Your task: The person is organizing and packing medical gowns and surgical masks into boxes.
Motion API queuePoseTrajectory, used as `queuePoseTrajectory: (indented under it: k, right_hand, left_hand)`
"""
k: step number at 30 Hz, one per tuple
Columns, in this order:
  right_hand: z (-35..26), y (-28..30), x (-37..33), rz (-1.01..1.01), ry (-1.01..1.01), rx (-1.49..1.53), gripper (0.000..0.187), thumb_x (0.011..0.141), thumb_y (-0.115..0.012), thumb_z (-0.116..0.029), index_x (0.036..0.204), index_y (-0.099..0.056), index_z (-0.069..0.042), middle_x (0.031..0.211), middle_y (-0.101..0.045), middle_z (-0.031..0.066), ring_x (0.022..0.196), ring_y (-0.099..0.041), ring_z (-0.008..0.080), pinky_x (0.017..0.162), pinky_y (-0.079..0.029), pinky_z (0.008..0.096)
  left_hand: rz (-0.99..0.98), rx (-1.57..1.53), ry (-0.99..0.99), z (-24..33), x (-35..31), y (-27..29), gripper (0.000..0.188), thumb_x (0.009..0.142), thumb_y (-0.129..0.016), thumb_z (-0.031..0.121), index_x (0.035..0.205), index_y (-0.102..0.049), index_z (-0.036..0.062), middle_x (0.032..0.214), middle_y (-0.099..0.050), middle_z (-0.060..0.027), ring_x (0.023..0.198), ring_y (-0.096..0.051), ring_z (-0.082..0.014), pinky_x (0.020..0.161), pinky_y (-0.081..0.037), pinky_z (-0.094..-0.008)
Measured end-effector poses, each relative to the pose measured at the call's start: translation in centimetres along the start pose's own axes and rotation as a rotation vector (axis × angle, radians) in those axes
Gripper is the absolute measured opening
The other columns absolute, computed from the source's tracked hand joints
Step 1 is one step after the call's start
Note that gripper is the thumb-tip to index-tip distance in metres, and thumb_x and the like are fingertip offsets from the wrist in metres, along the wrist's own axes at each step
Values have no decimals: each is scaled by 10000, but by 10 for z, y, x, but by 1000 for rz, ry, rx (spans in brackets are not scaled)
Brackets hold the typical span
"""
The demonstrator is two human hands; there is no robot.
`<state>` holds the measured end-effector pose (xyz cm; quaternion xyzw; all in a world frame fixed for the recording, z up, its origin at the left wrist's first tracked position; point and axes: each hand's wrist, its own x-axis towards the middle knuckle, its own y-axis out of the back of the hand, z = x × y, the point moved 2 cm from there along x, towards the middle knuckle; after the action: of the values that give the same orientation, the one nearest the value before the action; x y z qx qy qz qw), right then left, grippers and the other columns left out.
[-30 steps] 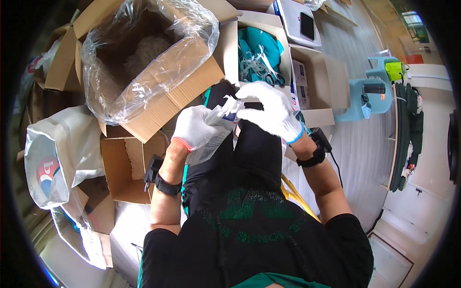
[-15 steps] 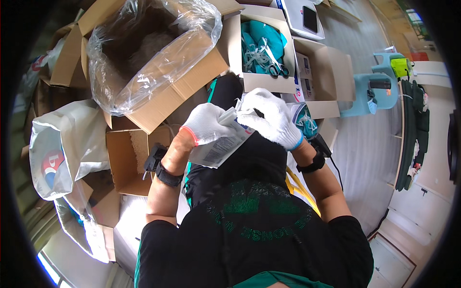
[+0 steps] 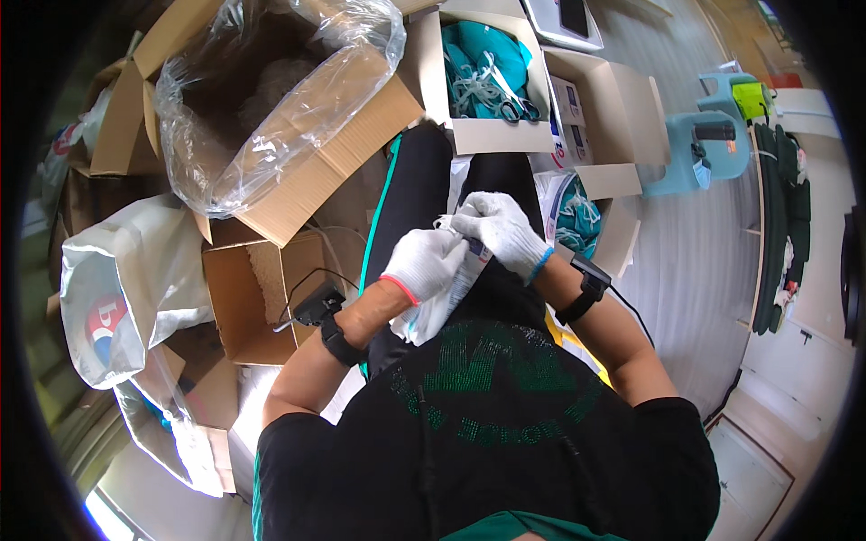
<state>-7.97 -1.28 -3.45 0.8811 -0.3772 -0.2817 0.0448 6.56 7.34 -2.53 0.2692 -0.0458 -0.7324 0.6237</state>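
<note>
Partly hidden, the white packet (image 3: 462, 281) lies beneath the left hand (image 3: 424, 262) (gloved).

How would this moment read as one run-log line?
left hand: gripping white packet | right hand: closed at its upper end | scissors: in open box with teal items

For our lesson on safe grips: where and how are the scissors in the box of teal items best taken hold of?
Probably by the dark handle loops of the scissors, with the right hand, once free, coming from above over the near box wall. The loops lie at the near end, just inside that wall, while the blades point away over the teal items.
</note>
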Motion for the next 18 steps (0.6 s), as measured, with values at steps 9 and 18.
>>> queuePoseTrajectory:
  k: [9,18]
  right_hand:
    - [29,-34,4,118,-141,-371,329,721,-715,-404,809,-755,-90,791,-709,176,765,-720,306,702,-568,370]
    - [73,-18,30,227,-148,385,204,850,-711,-245,806,-705,-45,729,-668,62,663,-608,128,631,-490,295]
  left_hand:
    - [-9,384,-227,-2,-25,-28,241,895,-585,218,765,-681,40,689,-647,-195,675,-667,-387,659,-553,-470]
    - [287,158,-501,15,-38,-14,246,911,-640,129,693,-589,25,592,-578,-140,514,-599,-303,513,-478,-400]
